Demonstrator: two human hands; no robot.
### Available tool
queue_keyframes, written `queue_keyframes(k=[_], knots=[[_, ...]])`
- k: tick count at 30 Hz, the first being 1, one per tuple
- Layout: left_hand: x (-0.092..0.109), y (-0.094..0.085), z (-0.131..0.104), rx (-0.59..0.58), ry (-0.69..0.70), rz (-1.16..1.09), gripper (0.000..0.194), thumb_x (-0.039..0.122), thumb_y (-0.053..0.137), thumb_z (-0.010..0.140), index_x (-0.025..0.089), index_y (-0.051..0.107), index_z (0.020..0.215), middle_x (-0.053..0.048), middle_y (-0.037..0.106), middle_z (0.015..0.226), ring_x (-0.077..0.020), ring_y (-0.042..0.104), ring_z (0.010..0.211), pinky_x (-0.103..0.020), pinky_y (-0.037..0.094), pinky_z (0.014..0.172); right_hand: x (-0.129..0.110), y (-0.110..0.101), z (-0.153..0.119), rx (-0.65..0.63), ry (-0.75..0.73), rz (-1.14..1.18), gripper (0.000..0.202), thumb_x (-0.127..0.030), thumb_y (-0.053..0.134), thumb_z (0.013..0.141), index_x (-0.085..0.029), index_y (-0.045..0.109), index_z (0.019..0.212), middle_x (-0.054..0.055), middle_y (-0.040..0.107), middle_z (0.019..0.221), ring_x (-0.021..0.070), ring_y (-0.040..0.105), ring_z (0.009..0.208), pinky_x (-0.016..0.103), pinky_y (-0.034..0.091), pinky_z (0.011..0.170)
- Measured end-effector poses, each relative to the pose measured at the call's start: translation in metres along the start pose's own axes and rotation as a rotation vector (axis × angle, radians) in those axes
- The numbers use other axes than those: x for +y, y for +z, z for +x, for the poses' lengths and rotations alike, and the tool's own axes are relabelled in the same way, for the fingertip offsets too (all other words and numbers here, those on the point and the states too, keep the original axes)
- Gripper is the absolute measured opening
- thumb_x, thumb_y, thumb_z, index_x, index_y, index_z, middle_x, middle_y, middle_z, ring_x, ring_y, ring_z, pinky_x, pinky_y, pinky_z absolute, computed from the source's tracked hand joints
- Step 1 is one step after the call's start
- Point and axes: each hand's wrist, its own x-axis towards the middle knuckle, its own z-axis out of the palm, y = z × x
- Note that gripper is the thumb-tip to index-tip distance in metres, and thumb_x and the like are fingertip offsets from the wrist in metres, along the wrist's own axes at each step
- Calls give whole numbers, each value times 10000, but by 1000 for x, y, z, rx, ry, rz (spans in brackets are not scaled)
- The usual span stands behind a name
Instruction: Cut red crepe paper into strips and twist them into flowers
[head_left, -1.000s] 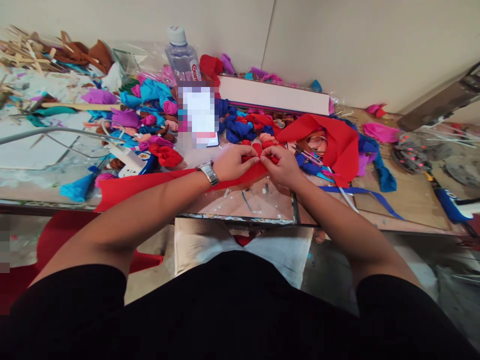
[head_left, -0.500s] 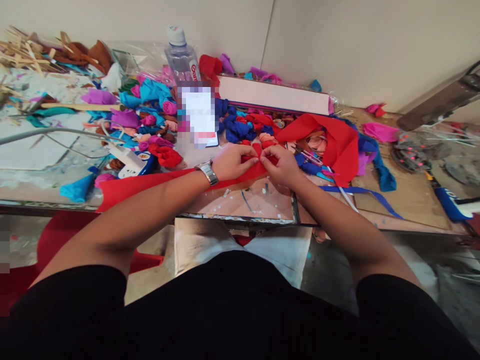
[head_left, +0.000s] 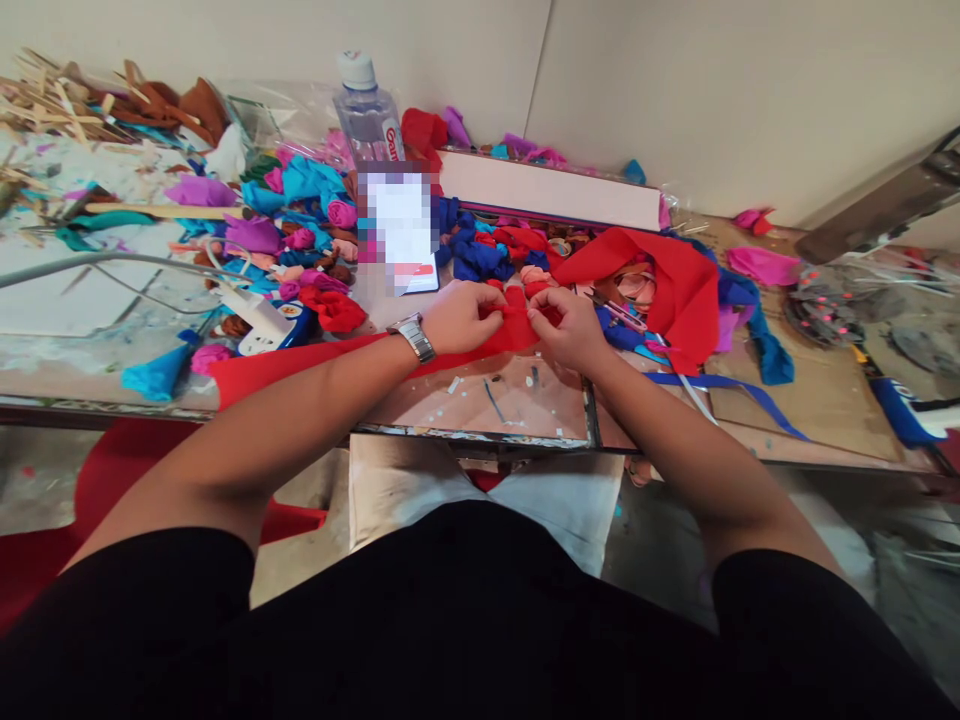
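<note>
A long red crepe paper strip runs along the front of the table, under my left forearm and up to my fingers. My left hand, with a metal-band watch at the wrist, is closed in a pinch on the strip. Facing it, my right hand pinches the same strip with thumb and forefinger. A short stretch of red paper shows between the two hands, folded at its upper edge. Just behind the fingers lie peach and dark blue rolled paper pieces. The exact grip of the fingertips is partly hidden.
A phone leans against a water bottle. Left of it are a power strip, cable and many colored paper rolls. A wide red band, scissors and a blue strip lie on the right.
My hands have moved slightly apart, my right hand shifting right. More of the red strip now shows between them, stretched flatter.
</note>
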Motion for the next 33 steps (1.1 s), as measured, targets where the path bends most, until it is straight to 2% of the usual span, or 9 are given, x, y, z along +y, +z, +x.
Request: queue_keyframes(k=[5, 11, 14, 18, 21, 25, 27, 33], knots=[[2, -2, -1, -45, 19, -63, 272, 359, 601, 859, 178, 719, 693, -3, 578, 597, -133, 448, 580, -317, 311, 599, -1, 1, -2, 2, -6, 18, 190, -393, 667, 957, -233, 710, 864, 53, 773, 853, 245, 678, 806, 401, 527, 793], [6, -2, -2, -68, 16, -89, 275, 352, 620, 855, 154, 738, 706, 15, 525, 577, -115, 413, 575, -306, 290, 596, 1, 0, -2, -9, -88, 56, 268, -500, 739, 965, -241, 803, 986, 81, 864, 1037, 284, 775, 964, 445, 595, 925], [7, -1, -3, -94, 25, -103, 310, 387, 621, 880, 146, 771, 754, 16, 529, 592, -116, 420, 581, -303, 281, 594, 2, 0, -1, 3, -102, 30, 307, -550, 746, 981, -254, 807, 926, 73, 866, 981, 287, 780, 943, 473, 601, 963], [7, 0, -3, -112, 32, -105, 363, 426, 602, 911, 143, 778, 767, 15, 521, 605, -116, 411, 590, -306, 271, 599, 3, 1, 0, 36, -155, 15, 297, -524, 749, 996, -262, 807, 870, 50, 858, 915, 271, 779, 900, 508, 577, 1059], [4, 1, -2, -98, 23, -104, 337, 395, 594, 895, 142, 778, 767, 9, 551, 619, -121, 444, 602, -307, 294, 617, 4, 0, 0, 31, -171, 1, 275, -512, 764, 991, -265, 817, 883, 46, 861, 923, 270, 780, 905, 504, 581, 1046], [1, 2, 0, -113, 12, -101, 319, 369, 590, 874, 140, 808, 837, 2, 605, 643, -130, 471, 610, -310, 318, 630, 5, -1, -1, 15, -176, 0, 255, -508, 775, 984, -262, 831, 939, 56, 871, 955, 274, 791, 936, 464, 609, 947], [1, 2, 0, -123, 9, -103, 312, 352, 586, 862, 143, 818, 855, -1, 622, 650, -135, 488, 619, -310, 335, 641, 4, -1, -1, 11, -200, 14, 212, -466, 780, 984, -262, 836, 965, 54, 876, 970, 264, 796, 924, 440, 613, 905], [4, -3, 2, -181, -16, -116, 335, 301, 564, 825, 135, 843, 907, 1, 650, 671, -140, 509, 636, -306, 364, 658, 0, 1, -2, 51, -262, 9, 101, -333, 768, 979, -274, 843, 947, 37, 870, 933, 245, 794, 883, 433, 605, 908]])
